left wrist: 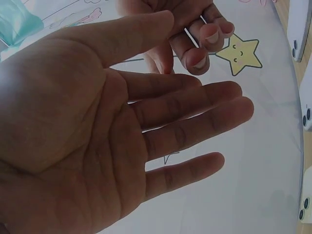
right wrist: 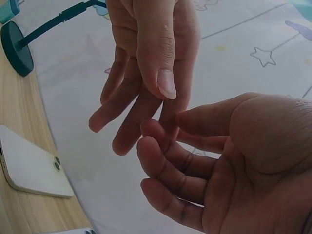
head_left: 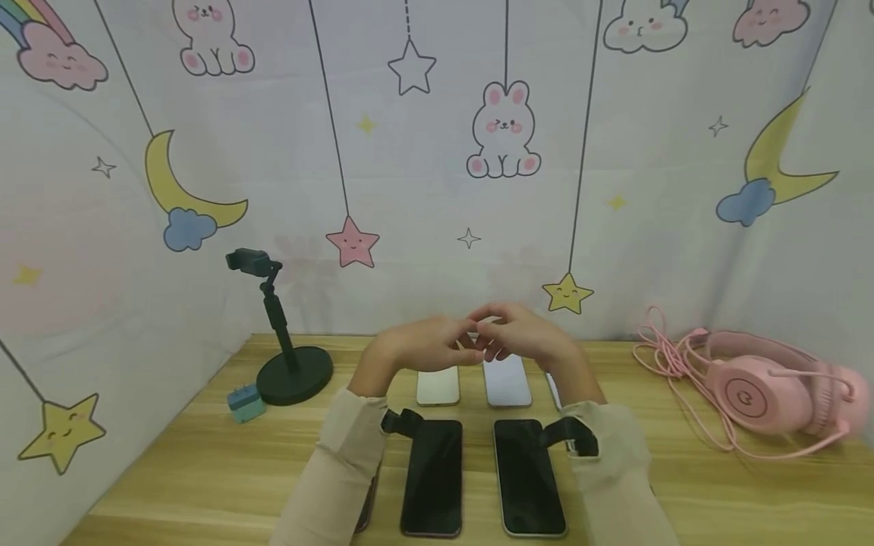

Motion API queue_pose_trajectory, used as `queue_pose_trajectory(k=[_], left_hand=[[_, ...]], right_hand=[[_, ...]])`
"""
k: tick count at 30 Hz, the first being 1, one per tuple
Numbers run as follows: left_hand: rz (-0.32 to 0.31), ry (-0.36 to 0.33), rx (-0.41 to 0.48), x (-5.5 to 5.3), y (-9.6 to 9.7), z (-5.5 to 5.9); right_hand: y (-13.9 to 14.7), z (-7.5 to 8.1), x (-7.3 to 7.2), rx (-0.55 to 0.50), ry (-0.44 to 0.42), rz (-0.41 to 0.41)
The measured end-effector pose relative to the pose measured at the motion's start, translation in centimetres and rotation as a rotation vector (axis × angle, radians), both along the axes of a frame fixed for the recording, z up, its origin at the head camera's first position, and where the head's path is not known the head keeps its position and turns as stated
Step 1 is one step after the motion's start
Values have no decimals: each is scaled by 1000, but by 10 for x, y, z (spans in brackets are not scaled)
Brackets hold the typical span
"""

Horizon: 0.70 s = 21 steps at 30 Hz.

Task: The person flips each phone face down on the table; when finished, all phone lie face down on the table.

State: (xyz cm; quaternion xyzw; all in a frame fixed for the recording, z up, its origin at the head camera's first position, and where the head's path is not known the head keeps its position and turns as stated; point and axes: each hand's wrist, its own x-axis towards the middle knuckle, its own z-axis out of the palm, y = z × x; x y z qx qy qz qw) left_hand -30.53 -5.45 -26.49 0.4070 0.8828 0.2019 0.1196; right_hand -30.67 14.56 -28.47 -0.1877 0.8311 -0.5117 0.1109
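- Teal and blue, the charger (head_left: 246,403) sits near the left edge of the table (head_left: 191,485), just beside the dark stand (head_left: 295,375); bare wood lies between this pair and the left sleeve (head_left: 328,478).
- The left hand (head_left: 426,343), raised before the printed cloth (head_left: 423,174), has its fingers loosely straight and holds nothing.
- The right hand (head_left: 522,334) comes up opposite, fingers softly bent, its thumb touching the left index finger — whether it pinches that finger, I cannot tell.
- At the right, the pink headphones (head_left: 758,394) lie well apart from the right sleeve (head_left: 614,470), wood between them, their cable (head_left: 672,362) looped near the back edge.
- Below the hands, left to right, rest a cream phone (head_left: 438,387), a lavender phone (head_left: 507,383) and a pale phone (head_left: 554,391) partly behind the right forearm; nearer the person are two dark phones (head_left: 433,478), and another edge shows beside the left sleeve.
- The left wrist view shows paired lenses on all three light phones — hidden in the head view — plus the open left palm.
- The right wrist view shows the thumb contact and the cream phone's lenses.
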Motion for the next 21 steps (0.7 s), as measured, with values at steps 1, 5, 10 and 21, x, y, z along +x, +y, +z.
queue_pose_trajectory(k=[1,5,10,21], left_hand=[[2,1,-6,1,-1,0],[-18,-3,3,2,-4,0],[-44,-26,19,3,-8,-1],[-29,-35,2,4,-11,-1]], right_hand=[[-1,0,0,5,0,4],[-3,-1,1,25,5,14],[-3,-2,2,43,6,27],[-2,-1,3,76,2,58]])
